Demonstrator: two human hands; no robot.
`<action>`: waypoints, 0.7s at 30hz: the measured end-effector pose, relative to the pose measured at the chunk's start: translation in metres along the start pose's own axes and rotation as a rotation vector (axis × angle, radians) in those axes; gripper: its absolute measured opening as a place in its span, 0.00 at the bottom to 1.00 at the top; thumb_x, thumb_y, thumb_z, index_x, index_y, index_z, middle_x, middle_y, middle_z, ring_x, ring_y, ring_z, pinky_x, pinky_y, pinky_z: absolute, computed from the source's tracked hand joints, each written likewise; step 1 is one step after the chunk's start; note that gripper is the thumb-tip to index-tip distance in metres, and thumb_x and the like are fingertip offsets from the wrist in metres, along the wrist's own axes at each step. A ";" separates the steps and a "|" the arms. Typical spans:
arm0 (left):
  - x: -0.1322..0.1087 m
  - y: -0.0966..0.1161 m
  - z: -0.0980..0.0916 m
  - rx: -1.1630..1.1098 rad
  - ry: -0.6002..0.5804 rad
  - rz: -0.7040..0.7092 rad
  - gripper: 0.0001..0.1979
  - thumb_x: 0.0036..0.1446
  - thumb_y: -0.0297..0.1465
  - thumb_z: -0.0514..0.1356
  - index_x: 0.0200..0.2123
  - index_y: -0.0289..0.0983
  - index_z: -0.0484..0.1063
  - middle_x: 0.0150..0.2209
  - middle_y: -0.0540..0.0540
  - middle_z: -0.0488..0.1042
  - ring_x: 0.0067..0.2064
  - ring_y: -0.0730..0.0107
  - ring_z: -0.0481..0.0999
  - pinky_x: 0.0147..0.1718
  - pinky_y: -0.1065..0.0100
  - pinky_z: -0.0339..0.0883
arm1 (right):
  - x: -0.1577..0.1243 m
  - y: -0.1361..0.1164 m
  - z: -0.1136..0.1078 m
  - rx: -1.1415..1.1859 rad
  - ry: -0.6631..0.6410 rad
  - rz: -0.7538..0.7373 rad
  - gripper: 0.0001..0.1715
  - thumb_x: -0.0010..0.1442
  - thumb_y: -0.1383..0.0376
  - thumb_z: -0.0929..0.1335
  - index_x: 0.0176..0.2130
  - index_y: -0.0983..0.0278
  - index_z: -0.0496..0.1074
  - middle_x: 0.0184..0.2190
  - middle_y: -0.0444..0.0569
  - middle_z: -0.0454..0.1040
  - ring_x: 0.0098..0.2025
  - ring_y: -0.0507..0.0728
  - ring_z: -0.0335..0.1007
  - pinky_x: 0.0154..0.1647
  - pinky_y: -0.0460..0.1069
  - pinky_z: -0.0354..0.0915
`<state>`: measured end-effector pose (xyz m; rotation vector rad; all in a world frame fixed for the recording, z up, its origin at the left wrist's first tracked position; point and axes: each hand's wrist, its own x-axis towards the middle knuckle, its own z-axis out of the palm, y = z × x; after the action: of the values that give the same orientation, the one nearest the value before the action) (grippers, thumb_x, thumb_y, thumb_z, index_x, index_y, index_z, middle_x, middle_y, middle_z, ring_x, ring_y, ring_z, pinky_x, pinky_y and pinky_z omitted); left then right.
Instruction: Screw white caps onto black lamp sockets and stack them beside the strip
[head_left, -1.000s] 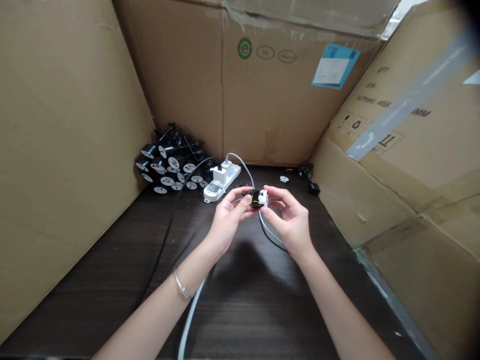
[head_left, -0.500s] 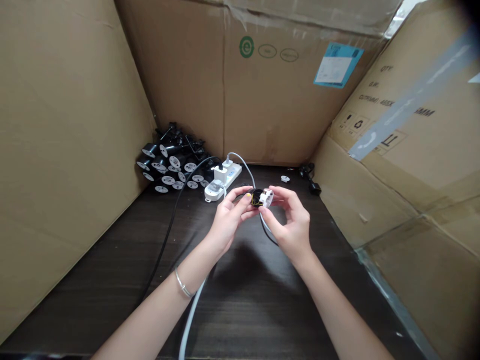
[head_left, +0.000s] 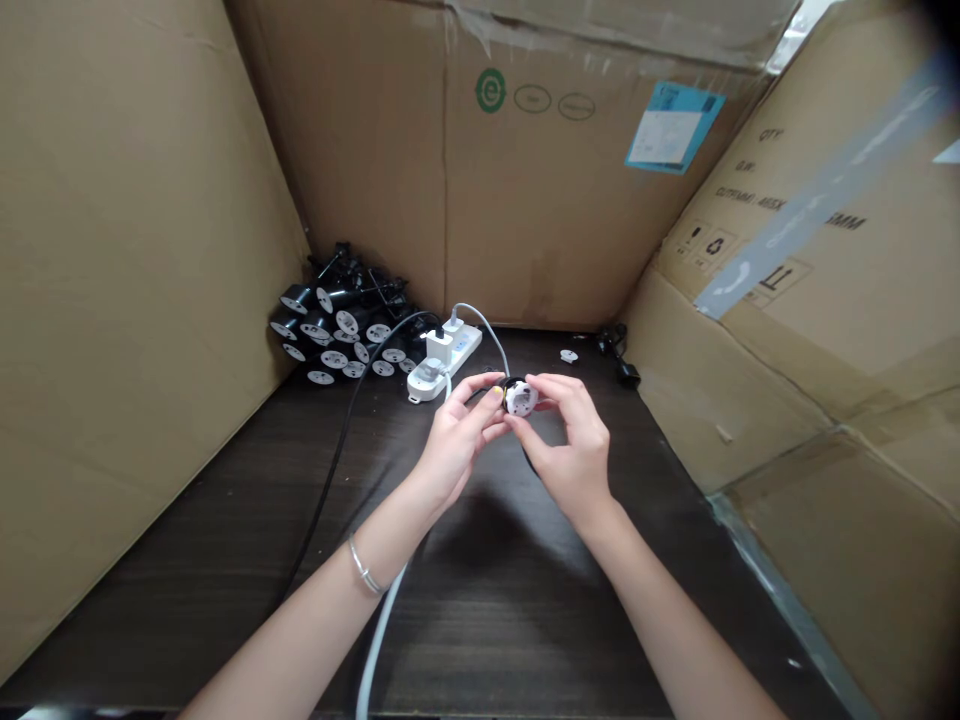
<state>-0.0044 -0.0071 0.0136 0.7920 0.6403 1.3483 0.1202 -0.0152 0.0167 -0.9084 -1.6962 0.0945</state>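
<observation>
Between my hands, over the middle of the dark table, is a small round black housing (head_left: 507, 384) with a white disc (head_left: 521, 397) at its right end. My left hand (head_left: 456, 432) grips the black housing, thumb on the near side and fingers behind. The thumb and fingers of my right hand (head_left: 574, 445) pinch the edge of the white disc, which faces toward me and lies against the housing. A bit of yellow wire shows beside the left thumb. A black cable hangs below the housing, partly hidden by my right hand.
Many black cylindrical parts with white discs (head_left: 334, 358) are piled at the back left. A white power strip (head_left: 466, 347) with plugs and cables lies behind my left hand. A loose white disc (head_left: 569, 356) and black parts (head_left: 627, 374) sit farther right. Cardboard walls (head_left: 540, 230) surround the dark table (head_left: 480, 620).
My right hand has moved slightly left, bringing the white disc against the black housing. The disc has turned to face me more, and less yellow wire shows.
</observation>
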 end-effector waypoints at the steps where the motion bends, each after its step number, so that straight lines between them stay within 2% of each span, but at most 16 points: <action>1: 0.000 -0.001 0.000 0.001 -0.003 0.001 0.16 0.50 0.33 0.62 0.43 0.36 0.66 0.38 0.45 0.72 0.34 0.75 0.74 0.38 0.69 0.67 | 0.000 0.000 0.000 -0.009 -0.001 -0.004 0.17 0.53 0.68 0.68 0.45 0.61 0.67 0.42 0.50 0.68 0.44 0.55 0.66 0.41 0.51 0.69; 12: 0.000 -0.001 -0.003 0.062 -0.018 0.053 0.16 0.49 0.30 0.63 0.42 0.36 0.68 0.37 0.46 0.72 0.37 0.74 0.73 0.36 0.73 0.67 | -0.001 0.002 0.000 -0.103 -0.035 -0.021 0.19 0.55 0.69 0.66 0.48 0.60 0.68 0.41 0.50 0.66 0.42 0.54 0.66 0.41 0.51 0.68; 18: 0.001 0.000 -0.004 0.206 -0.035 0.121 0.19 0.45 0.29 0.65 0.43 0.37 0.68 0.35 0.47 0.72 0.37 0.72 0.72 0.40 0.69 0.67 | -0.004 0.005 -0.002 -0.272 -0.054 -0.106 0.21 0.57 0.70 0.64 0.50 0.61 0.67 0.35 0.50 0.66 0.38 0.55 0.63 0.39 0.52 0.66; 21: 0.001 0.000 -0.003 0.243 -0.042 0.130 0.20 0.45 0.30 0.65 0.43 0.36 0.68 0.35 0.46 0.74 0.36 0.70 0.74 0.38 0.69 0.68 | -0.004 0.005 -0.002 -0.238 -0.064 -0.088 0.20 0.56 0.68 0.65 0.50 0.61 0.67 0.36 0.50 0.66 0.39 0.55 0.63 0.41 0.53 0.66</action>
<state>-0.0069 -0.0055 0.0122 1.0705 0.7390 1.3832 0.1249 -0.0147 0.0121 -1.0128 -1.8308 -0.1419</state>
